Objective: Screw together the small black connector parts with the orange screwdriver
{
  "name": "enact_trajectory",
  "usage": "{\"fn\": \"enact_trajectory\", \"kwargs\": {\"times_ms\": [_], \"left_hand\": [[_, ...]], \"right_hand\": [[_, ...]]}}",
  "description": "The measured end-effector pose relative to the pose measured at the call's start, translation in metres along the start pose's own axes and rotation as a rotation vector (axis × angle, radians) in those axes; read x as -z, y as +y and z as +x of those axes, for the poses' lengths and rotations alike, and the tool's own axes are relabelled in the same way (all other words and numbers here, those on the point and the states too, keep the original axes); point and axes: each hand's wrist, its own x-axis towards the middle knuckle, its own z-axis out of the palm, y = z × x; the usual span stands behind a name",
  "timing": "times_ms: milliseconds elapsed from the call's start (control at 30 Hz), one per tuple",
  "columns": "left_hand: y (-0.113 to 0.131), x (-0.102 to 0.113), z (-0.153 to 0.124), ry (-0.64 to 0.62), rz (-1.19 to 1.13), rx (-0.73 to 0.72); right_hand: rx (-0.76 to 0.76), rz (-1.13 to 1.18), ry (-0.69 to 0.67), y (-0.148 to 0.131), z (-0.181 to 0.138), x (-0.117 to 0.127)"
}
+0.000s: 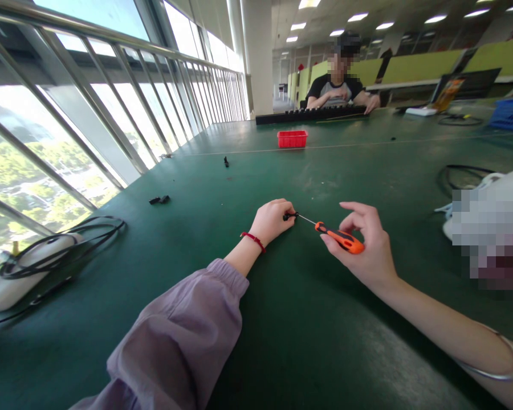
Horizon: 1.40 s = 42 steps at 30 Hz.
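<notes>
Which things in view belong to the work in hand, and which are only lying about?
In use: orange screwdriver, in the right hand; small black part, in the left hand.

Apparently lying about: red basket; blue basket; loose black pieces, possibly related.

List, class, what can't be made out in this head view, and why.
Small black part: head view, partly covered by the left hand.
Orange screwdriver: head view, tip too small to distinguish.
Black pieces, left: head view, too small to identify.
Blue basket: head view, cut off by the right edge.

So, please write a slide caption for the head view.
Right grip holds an orange-and-black screwdriver, its metal shaft at a small black part in the left grip.
</notes>
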Motion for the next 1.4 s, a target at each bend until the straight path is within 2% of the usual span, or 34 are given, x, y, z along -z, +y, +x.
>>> {"fn": "enact_trajectory", "kwargs": {"times_ms": [67, 233, 367, 500, 667, 800, 967, 1100, 1267, 1400], "left_hand": [[-0.0001, -0.0001, 0.0000, -0.001, 0.001, -0.001], [0.0000, 0.0000, 0.0000, -0.003, 0.006, 0.000], [0.0005, 0.0006, -0.0001, -0.008, 0.005, 0.002], [0.0008, 0.0008, -0.0002, -0.010, 0.008, 0.002], [0.0003, 0.0003, -0.0002, -0.004, 0.007, 0.000], [0.0004, 0.0004, -0.0002, -0.005, 0.009, -0.002], [0.0006, 0.0005, -0.0002, -0.008, 0.002, 0.000], [0.0002, 0.0000, 0.0000, -0.005, -0.001, -0.001], [-0.0003, -0.0005, 0.0000, 0.001, 0.002, -0.010], [0.0001, -0.0010, -0.0002, 0.000, 0.004, -0.004]], "right_hand": [[-0.043, 0.001, -0.044, 0.0001, -0.0001, 0.0002], [0.057, 0.005, 0.035, 0.0002, 0.0002, 0.0003], [0.022, -0.050, -0.020, -0.0002, 0.0000, 0.0000], [0.066, -0.002, 0.037, -0.0003, -0.0002, -0.0002], [0.026, -0.027, -0.041, -0.0001, -0.0008, 0.0004], [0.099, 0.008, 0.040, -0.0009, -0.0002, 0.0009], [0.058, -0.061, -0.023, -0.0004, -0.0007, 0.0011], [0.100, 0.014, 0.068, 0.0020, -0.0002, 0.0001], [-0.039, 0.004, -0.066, 0.0024, -0.0001, -0.0002], [-0.009, 0.004, -0.033, 0.0004, -0.0008, 0.0003]]}}
